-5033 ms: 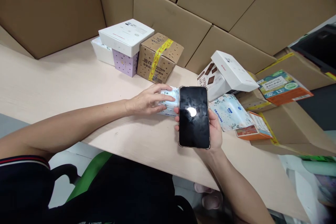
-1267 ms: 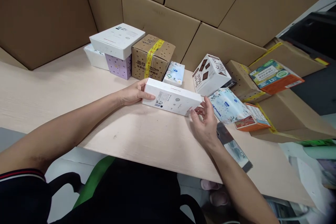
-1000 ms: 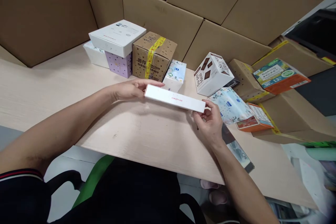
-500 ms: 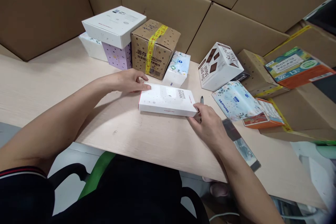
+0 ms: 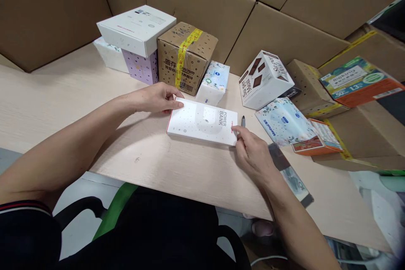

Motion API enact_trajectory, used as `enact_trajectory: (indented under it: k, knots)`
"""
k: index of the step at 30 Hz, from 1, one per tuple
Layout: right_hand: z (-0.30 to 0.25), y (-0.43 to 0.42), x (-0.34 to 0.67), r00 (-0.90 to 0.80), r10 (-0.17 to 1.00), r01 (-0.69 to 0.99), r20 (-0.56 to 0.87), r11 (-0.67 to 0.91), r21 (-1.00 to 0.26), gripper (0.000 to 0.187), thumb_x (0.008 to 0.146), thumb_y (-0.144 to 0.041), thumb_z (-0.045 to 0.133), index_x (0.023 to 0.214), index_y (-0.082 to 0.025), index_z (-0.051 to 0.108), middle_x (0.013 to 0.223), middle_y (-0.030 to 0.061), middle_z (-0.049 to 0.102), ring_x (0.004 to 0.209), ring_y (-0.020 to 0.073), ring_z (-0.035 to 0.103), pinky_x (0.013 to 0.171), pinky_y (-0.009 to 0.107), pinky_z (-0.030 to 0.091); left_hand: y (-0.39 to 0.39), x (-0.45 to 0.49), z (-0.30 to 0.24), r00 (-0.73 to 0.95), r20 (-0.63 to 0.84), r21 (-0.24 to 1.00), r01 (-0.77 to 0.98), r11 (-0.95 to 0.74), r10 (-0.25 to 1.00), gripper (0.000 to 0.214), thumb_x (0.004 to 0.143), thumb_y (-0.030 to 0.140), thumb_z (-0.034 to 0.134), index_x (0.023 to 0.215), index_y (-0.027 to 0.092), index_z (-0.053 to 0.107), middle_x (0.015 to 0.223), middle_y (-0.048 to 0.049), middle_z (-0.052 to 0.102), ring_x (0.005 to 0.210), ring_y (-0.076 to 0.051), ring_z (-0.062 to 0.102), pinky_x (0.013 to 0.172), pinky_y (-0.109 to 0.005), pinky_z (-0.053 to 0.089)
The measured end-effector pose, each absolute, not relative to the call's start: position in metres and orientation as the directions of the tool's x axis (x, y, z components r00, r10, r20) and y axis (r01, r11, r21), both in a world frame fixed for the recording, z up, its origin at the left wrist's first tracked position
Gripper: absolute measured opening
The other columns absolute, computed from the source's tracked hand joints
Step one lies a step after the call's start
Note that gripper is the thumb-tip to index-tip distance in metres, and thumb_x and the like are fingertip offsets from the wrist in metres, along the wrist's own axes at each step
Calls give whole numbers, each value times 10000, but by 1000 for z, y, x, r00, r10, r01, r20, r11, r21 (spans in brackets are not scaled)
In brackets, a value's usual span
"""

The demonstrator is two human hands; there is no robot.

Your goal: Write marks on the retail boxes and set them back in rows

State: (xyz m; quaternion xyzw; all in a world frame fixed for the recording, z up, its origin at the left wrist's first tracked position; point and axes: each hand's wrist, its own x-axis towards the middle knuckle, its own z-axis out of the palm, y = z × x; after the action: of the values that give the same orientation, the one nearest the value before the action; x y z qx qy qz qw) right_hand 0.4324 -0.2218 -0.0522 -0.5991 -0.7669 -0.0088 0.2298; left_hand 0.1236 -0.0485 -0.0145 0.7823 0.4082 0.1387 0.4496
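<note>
A flat white box printed POWER BANK (image 5: 202, 121) lies face up on the pale wooden table (image 5: 63, 101). My left hand (image 5: 155, 98) pinches its left end with fingers and thumb. My right hand (image 5: 255, 154) grips its right near corner with bent fingers. A phone (image 5: 292, 177) lies face down on the table under my right wrist. A dark pen (image 5: 243, 121) lies just right of the box.
Behind the box stand a tissue pack (image 5: 213, 82), a taped brown carton (image 5: 185, 57), a white lid on a purple box (image 5: 137, 29) and a chocolate-print box (image 5: 264, 80). Another tissue pack (image 5: 280, 120) and coloured cartons (image 5: 357, 80) lie right. Cardboard walls (image 5: 284, 33) close the back.
Five seconds ago my right hand held the phone; it now lies on the table. Both hands turned the white box over, from label up through edge-on, and laid it flat, face up.
</note>
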Motion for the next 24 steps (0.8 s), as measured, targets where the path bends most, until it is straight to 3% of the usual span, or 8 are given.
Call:
enact_trajectory:
  k: [6, 11, 14, 18, 21, 24]
  knots:
    - [-50, -222, 433, -153, 923, 926, 353, 258, -274, 345, 912, -160, 416, 1200, -214, 598, 838, 75, 730, 724, 240, 672, 655, 361, 502, -50, 127, -14, 587, -114, 885, 426, -187, 802, 253, 746, 370, 805, 939, 207, 797, 736, -24, 682, 694, -170, 623, 643, -254, 450]
    - [-47, -222, 432, -21, 938, 910, 345, 161, -382, 273, 893, -187, 444, 1139, -248, 544, 791, 41, 736, 656, 233, 662, 648, 369, 498, -51, 128, -14, 579, -57, 938, 311, -156, 813, 228, 714, 307, 839, 914, 206, 796, 751, -16, 680, 720, -160, 637, 679, -268, 504]
    - [-46, -221, 435, 126, 921, 857, 368, 86, -508, 225, 890, -202, 457, 1099, -266, 512, 804, 25, 745, 699, 236, 694, 689, 383, 518, -55, 130, -13, 544, 95, 931, 248, -268, 834, 264, 705, 308, 862, 935, 199, 795, 796, -20, 650, 740, -145, 619, 697, -269, 526]
    - [-47, -218, 442, 281, 882, 739, 377, 52, -671, 264, 919, -212, 447, 1173, -261, 498, 807, 1, 740, 683, 209, 692, 700, 374, 540, -63, 130, -11, 526, 372, 869, 93, -486, 765, 471, 706, 283, 873, 1152, 202, 744, 1190, -66, 609, 965, -172, 617, 904, -329, 570]
    - [-46, -216, 449, 259, 894, 769, 365, 37, -638, 299, 919, -198, 444, 1184, -249, 573, 793, 0, 720, 689, 210, 681, 710, 373, 534, -66, 127, -7, 634, 372, 840, 82, -537, 678, 719, 726, 280, 849, 1403, 243, 611, 1310, -71, 588, 1078, -221, 616, 1015, -385, 543]
    - [-46, -214, 456, 161, 916, 888, 366, 27, -458, 236, 936, -214, 458, 1044, -224, 668, 886, 71, 704, 818, 255, 676, 756, 403, 519, -70, 124, 4, 705, 288, 802, 191, -565, 648, 703, 708, 301, 849, 1379, 266, 642, 1188, -58, 668, 1097, -263, 630, 1035, -393, 504]
